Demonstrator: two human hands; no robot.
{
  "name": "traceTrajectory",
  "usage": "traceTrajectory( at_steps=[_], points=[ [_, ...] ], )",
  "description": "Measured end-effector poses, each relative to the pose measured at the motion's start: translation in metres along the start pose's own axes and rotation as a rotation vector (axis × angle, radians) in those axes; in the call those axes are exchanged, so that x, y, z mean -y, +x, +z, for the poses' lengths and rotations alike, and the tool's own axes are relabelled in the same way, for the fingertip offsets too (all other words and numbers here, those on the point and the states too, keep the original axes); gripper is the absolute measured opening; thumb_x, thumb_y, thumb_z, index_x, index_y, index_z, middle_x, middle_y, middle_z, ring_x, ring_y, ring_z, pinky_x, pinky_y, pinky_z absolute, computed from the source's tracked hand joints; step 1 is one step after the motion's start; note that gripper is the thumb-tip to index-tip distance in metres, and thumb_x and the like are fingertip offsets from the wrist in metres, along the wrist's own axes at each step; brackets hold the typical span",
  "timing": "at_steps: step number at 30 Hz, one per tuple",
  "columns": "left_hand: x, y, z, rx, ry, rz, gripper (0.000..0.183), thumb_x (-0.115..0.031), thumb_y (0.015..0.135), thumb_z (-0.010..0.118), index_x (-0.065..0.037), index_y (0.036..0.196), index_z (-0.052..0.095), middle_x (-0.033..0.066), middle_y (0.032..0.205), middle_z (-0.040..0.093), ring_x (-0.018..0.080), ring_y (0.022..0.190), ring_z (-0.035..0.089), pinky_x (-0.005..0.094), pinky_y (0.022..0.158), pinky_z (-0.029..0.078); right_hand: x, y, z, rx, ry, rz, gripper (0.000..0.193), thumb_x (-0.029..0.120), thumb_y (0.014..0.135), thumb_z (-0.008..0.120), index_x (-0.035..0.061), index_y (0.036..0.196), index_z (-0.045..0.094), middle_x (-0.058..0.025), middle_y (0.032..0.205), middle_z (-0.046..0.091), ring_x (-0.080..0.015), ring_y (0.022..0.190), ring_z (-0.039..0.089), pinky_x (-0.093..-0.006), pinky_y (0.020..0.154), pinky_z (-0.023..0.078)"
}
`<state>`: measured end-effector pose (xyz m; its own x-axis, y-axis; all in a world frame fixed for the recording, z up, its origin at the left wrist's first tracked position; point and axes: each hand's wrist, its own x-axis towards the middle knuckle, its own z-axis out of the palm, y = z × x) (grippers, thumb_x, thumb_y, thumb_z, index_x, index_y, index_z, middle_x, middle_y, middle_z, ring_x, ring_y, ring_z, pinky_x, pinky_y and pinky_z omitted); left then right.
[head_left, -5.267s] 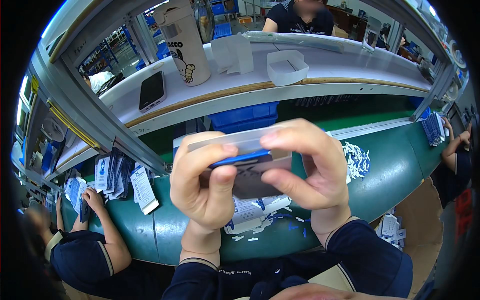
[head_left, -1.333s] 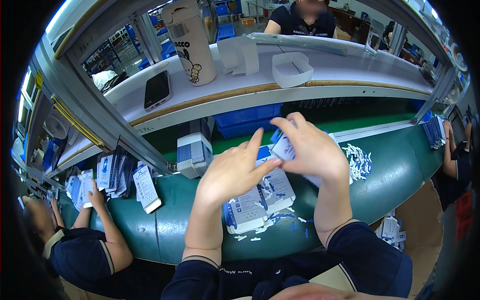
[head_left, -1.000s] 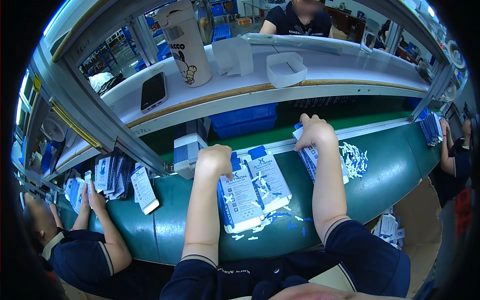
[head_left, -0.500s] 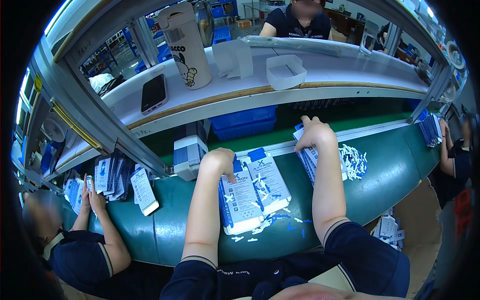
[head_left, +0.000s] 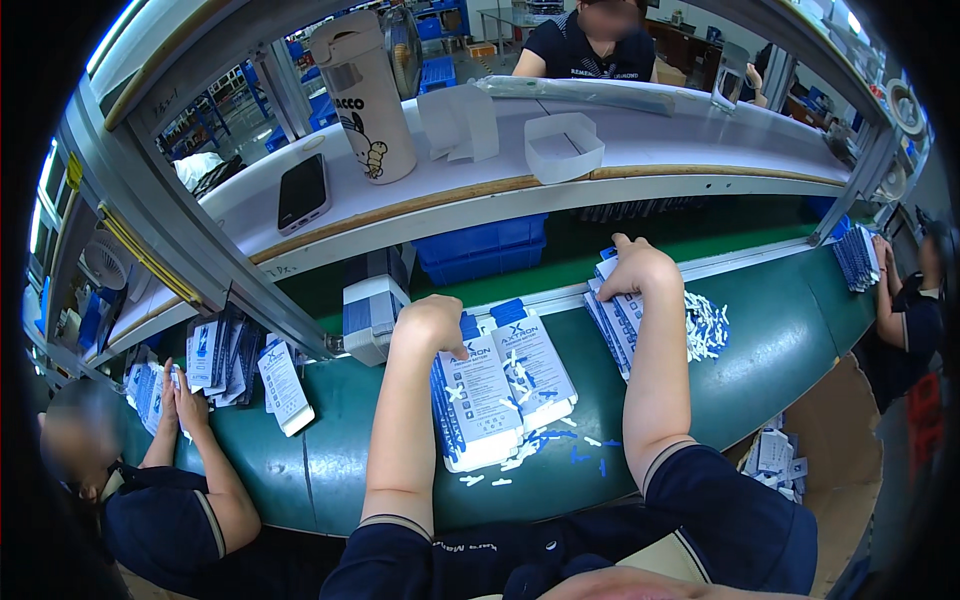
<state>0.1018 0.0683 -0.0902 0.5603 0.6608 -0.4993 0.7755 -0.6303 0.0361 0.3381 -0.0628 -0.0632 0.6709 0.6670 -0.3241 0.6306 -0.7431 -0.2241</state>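
Over the green bench (head_left: pixel 340 430), hands well apart; left hand (head_left: pixel 430 325) at the top end of the left boxes (head_left: pixel 482 400), right hand (head_left: pixel 640 272) over the right boxes (head_left: pixel 612 325), can't tell if either's gripping; thin white-and-blue plasticky bits (head_left: pixel 708 328) piled nearby; brown carton (head_left: pixel 850 430) holds pale packs (head_left: pixel 775 458); phone (head_left: pixel 303 192) on the smooth shelf (head_left: pixel 680 135).

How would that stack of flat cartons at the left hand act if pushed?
The carton stack would probably fan apart, since its staggered layers show no band. Each piece looks like thin card, so may flex. Loose scraps on top could slide off.
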Motion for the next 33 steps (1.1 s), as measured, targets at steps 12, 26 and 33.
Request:
traceTrajectory(
  at_steps=[12,26,33],
  points=[
    [-0.003,-0.002,-0.001,0.004,-0.020,0.024,0.068,-0.026,0.057,0.086,-0.006,0.117,0.063,0.0145,0.113,0.065,0.0284,0.104,0.063,0.0359,0.088,0.050,0.010,-0.004,0.006,-0.024,-0.087,-0.100,0.092,0.034,0.057,0.084,0.0100,0.136,0.044,-0.0170,0.129,0.050,-0.0320,0.111,0.060,-0.0405,0.088,0.053],
    [-0.001,-0.024,-0.009,-0.349,-0.005,0.135,0.041,-0.020,0.060,0.083,-0.007,0.096,0.071,0.0112,0.103,0.068,0.0285,0.097,0.064,0.0392,0.082,0.052,0.024,-0.070,0.000,-0.233,-0.001,-0.756,0.093,0.038,0.067,0.079,0.0134,0.145,0.034,-0.0232,0.148,0.031,-0.0384,0.134,0.035,-0.0559,0.111,0.023],
    [-0.004,-0.050,-0.017,-0.672,-0.136,0.348,0.020,-0.011,0.073,0.072,-0.003,0.091,0.071,0.0128,0.094,0.069,0.0291,0.084,0.066,0.0386,0.073,0.051,0.028,-0.088,-0.001,-0.157,-0.051,-0.991,0.082,0.040,0.074,0.073,0.0121,0.143,0.037,-0.0244,0.147,0.031,-0.0395,0.134,0.034,-0.0553,0.111,0.023]
  ],
)
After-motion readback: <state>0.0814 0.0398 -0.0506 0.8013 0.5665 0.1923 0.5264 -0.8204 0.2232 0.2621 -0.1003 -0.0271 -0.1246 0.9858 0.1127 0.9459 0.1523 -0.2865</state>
